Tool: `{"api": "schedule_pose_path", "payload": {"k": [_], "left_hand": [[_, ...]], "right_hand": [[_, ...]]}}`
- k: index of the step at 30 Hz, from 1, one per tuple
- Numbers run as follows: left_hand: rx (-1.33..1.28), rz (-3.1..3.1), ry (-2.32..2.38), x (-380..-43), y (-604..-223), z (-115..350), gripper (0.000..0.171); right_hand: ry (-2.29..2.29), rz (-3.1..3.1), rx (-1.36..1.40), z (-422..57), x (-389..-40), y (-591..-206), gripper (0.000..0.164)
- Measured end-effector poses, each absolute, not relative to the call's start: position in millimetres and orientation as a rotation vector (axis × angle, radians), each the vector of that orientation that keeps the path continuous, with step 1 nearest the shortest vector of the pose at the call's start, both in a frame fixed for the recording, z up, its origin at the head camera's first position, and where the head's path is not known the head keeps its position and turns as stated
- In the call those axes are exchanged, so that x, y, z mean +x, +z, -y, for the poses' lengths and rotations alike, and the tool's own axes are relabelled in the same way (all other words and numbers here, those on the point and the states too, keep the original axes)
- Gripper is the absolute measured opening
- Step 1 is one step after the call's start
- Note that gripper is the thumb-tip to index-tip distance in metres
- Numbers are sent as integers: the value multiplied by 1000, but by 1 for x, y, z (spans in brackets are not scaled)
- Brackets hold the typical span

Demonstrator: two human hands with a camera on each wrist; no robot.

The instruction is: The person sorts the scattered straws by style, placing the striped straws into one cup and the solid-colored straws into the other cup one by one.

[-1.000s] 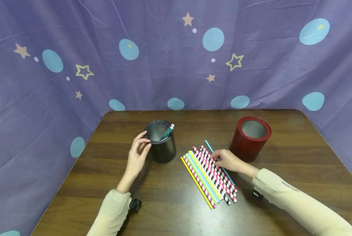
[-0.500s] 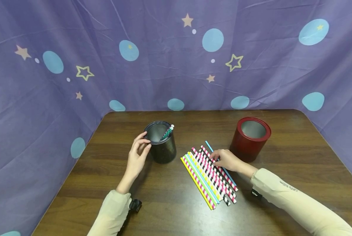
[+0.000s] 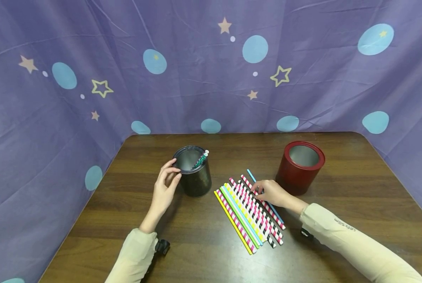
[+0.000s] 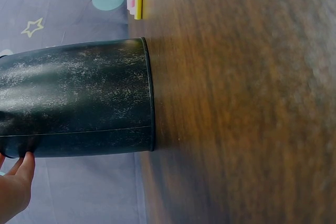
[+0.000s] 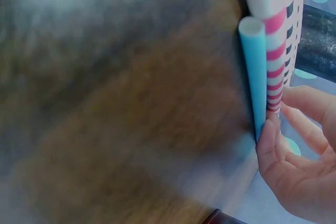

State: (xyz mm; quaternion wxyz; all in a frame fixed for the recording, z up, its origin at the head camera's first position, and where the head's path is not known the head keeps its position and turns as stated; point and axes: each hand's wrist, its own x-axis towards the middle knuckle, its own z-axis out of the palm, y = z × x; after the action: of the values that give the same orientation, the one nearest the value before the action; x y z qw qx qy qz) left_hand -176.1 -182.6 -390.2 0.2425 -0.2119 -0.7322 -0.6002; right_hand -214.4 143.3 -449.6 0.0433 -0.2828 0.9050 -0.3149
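At the left, a dark can (image 3: 195,182) stands with a few patterned straws (image 3: 201,160), one pattern green, leaning on its far right inner rim. My left hand (image 3: 166,184) holds the can's near left edge, fingertips at the rim and thumb on the side; the left wrist view shows fingertips against the can's wall (image 4: 79,93). Striped and plain straws (image 3: 246,214) lie side by side mid-table. My right hand (image 3: 271,192) reaches down to their right side, thumb and forefinger around a pink-and-white striped straw (image 5: 274,51), beside a plain blue straw (image 5: 254,72).
A red can (image 3: 297,173) with a bare inside stands just behind my right hand. The wooden table (image 3: 144,149) ends at a purple curtain (image 3: 211,78) with stars and blue dots. Camera straps sit on both wrists.
The straws have spread a little to the left, the yellow one sliding left and nearer to me. My right hand has shifted slightly left; my left hand keeps its place on the can.
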Motion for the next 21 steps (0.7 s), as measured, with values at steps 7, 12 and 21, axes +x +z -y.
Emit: {"api": "schedule_pose_path", "payload": {"k": [7,12,21], "left_hand": [[-578,1996,-1645,-176,-391,182,13],[-581,1994,-1652,-177,-391,182,13],[-571,2005,-1650,-176,-391,182,13]], "right_hand": [[-1080,-2749,-800,-144,-211,-449,17],[-1168,-2716,-748,-145,-210,-448,17],[-1245,-2700,-718,-146,-209,-450,19]]}}
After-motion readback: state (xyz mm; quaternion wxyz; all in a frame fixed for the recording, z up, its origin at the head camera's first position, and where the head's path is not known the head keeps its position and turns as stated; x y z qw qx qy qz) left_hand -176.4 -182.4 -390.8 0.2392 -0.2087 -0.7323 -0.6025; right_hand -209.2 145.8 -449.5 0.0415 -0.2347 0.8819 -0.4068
